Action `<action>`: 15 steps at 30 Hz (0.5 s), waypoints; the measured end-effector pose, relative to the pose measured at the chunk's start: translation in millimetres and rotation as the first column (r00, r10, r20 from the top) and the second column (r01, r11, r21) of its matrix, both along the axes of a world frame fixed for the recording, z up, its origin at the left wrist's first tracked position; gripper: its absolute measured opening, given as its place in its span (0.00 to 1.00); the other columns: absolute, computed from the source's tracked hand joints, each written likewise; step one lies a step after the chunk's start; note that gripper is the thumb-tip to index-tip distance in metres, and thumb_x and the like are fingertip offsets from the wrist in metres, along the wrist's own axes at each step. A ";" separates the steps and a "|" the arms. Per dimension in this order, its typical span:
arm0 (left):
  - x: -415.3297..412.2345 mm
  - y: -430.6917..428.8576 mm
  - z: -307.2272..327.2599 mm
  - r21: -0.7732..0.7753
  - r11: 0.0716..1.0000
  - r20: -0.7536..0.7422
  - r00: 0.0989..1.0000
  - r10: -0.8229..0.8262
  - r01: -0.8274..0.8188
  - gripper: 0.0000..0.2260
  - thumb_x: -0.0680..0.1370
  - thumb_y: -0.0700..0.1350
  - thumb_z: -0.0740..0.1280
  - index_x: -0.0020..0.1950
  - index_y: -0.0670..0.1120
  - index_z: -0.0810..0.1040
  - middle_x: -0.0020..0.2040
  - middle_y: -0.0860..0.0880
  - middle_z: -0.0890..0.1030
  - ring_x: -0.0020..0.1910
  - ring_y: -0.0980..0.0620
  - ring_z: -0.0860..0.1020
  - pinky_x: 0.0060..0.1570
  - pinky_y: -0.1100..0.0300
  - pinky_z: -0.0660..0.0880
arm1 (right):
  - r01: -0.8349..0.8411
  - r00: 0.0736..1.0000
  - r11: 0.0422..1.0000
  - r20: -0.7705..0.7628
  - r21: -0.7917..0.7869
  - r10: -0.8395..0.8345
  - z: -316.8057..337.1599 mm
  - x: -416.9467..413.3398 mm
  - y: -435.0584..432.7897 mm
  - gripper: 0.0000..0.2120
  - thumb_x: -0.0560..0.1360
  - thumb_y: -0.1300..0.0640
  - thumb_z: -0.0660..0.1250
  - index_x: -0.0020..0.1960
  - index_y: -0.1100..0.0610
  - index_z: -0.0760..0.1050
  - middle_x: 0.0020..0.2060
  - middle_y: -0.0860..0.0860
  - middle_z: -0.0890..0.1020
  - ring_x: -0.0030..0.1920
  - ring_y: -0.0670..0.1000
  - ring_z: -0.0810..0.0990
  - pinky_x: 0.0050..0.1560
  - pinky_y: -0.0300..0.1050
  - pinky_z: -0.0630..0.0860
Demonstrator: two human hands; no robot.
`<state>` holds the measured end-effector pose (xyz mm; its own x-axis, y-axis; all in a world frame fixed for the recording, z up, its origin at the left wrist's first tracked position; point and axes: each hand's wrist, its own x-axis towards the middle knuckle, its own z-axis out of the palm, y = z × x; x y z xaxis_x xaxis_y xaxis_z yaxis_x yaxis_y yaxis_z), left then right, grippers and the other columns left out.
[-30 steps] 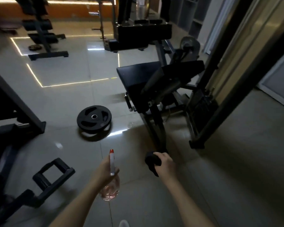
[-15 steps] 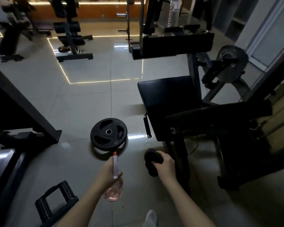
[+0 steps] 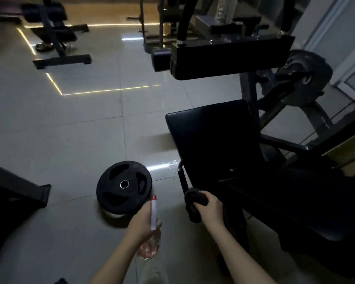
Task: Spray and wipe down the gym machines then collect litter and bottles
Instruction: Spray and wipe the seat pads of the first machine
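My left hand (image 3: pixel 142 223) grips a clear spray bottle (image 3: pixel 153 214) with a white head and red tip, held upright low in the middle of the view. My right hand (image 3: pixel 210 206) holds a bunched black cloth (image 3: pixel 194 199) just in front of a gym machine. That machine has a black padded seat (image 3: pixel 213 138) directly ahead of the cloth and a long black pad (image 3: pixel 232 56) above and behind it. The right hand and cloth are close to the seat's near left corner, apart from it.
A black weight plate (image 3: pixel 124 186) lies flat on the tiled floor left of the seat, with water drops (image 3: pixel 171 166) beside it. Dark machine frames stand at the left edge (image 3: pixel 19 191) and at the back left (image 3: pixel 57 44). A loaded plate (image 3: pixel 304 78) sits at the machine's right.
The view has closed in on the machine and turned left, so the seat and floor plate look larger and nearer. Both hands keep their grips and stay low in front.
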<state>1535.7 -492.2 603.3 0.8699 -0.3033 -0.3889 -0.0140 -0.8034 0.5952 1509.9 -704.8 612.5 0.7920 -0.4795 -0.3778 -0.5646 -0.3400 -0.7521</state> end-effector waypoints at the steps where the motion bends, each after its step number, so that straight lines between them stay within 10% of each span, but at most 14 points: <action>1: 14.2 -2.8 -7.0 -0.005 1.000 -0.011 1.000 -0.018 0.018 0.20 0.70 0.47 0.66 0.60 0.44 0.69 0.47 0.49 0.73 0.47 0.43 0.76 0.42 0.54 0.71 | 0.020 1.000 1.000 -0.008 -0.010 -0.020 -4.8 13.2 -2.2 0.15 0.70 0.61 0.70 0.57 0.55 0.79 0.50 0.54 0.80 0.52 0.54 0.78 0.52 0.46 0.75; 15: 104.9 -44.4 -119.9 0.026 0.943 -0.120 0.937 -0.327 0.333 0.34 0.70 0.53 0.55 0.75 0.44 0.57 0.59 0.48 0.72 0.52 0.47 0.73 0.49 0.53 0.75 | 0.234 0.970 0.968 -0.051 -0.089 -0.239 -84.1 139.1 -53.6 0.17 0.74 0.64 0.68 0.63 0.61 0.75 0.56 0.58 0.78 0.57 0.56 0.77 0.53 0.39 0.70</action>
